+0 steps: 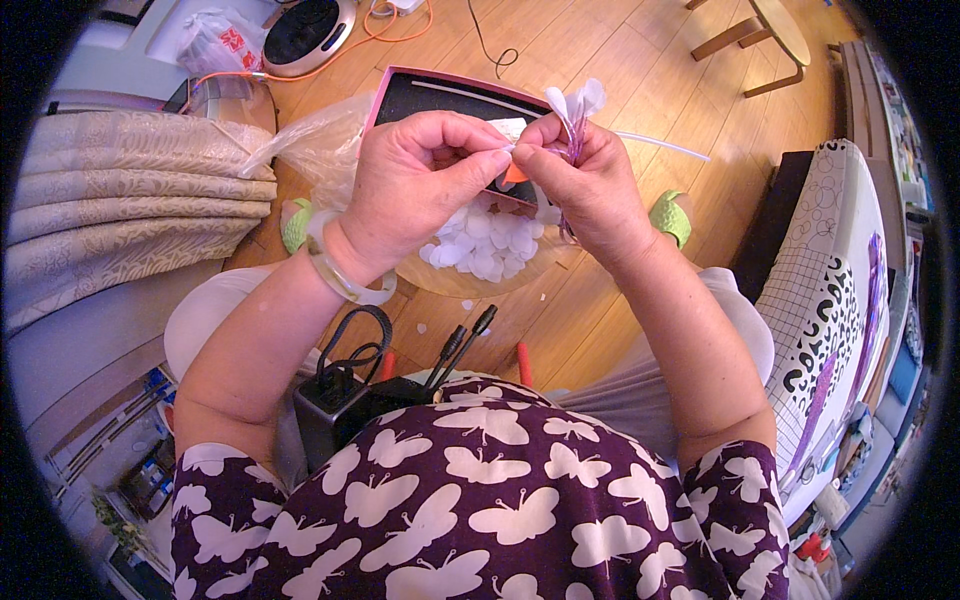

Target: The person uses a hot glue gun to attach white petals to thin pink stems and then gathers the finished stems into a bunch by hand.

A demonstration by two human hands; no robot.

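Observation:
My left hand [431, 180] and my right hand [581, 176] meet fingertip to fingertip over a pink-rimmed box with a black inside [405, 97]. Between the left thumb and forefinger is a small whitish piece, mostly hidden. The right hand holds a purple strand bundle with white petals [576, 105] at its top. A small orange piece [515, 174] shows under the fingertips. Below the hands, a pile of white petals [487, 240] lies on a round wooden surface [435, 285]. A thin white stick [480, 97] lies in the box, and a pale tube [664, 142] extends to the right.
A clear plastic bag [322, 142] lies left of the box. Further left hangs a patterned curtain [142, 202]. A wooden stool [772, 37] stands at the upper right, a patterned covered surface [817, 315] at the right. Black cables [450, 349] stick up near my lap.

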